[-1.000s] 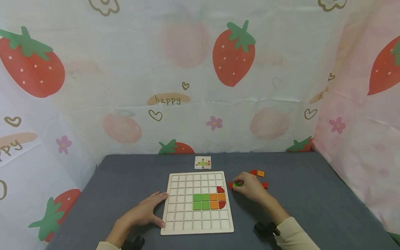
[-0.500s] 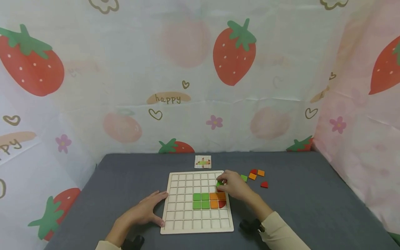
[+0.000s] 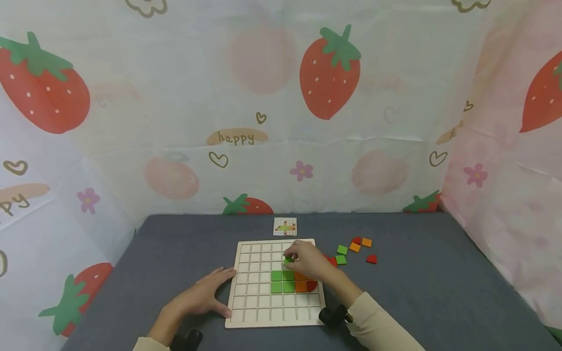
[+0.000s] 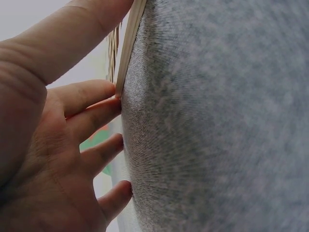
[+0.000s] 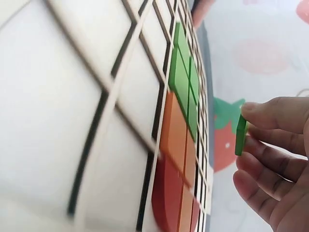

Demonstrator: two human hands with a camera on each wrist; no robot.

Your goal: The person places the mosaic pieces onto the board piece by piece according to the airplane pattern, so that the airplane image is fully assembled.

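Observation:
A wooden grid board [image 3: 252, 312] lies flat on the grey tabletop. Its cells hold a block of green tiles [image 3: 276, 282], with orange tiles [image 3: 300, 286] and a red rounded tile [image 3: 311, 285] to the right. My right hand [image 3: 311, 263] pinches a square green tile [image 5: 240, 135] between thumb and fingers, over the board just beyond the green block. In the right wrist view that tile is tilted on edge, apart from the board. My left hand [image 3: 204, 295] rests at the board's left edge, fingers spread and thumb touching the near corner.
Right of the board lie loose green tiles [image 3: 342, 249], orange tiles [image 3: 367, 242] and red tiles [image 3: 371, 259]. Behind the board is a small picture card [image 3: 285, 226] with a coloured grid pattern. A strawberry-print curtain [image 3: 246, 97] rises behind the table.
My right hand has moved left from the loose tiles to over the board, carrying the green tile. My left hand has stayed at the board's edge.

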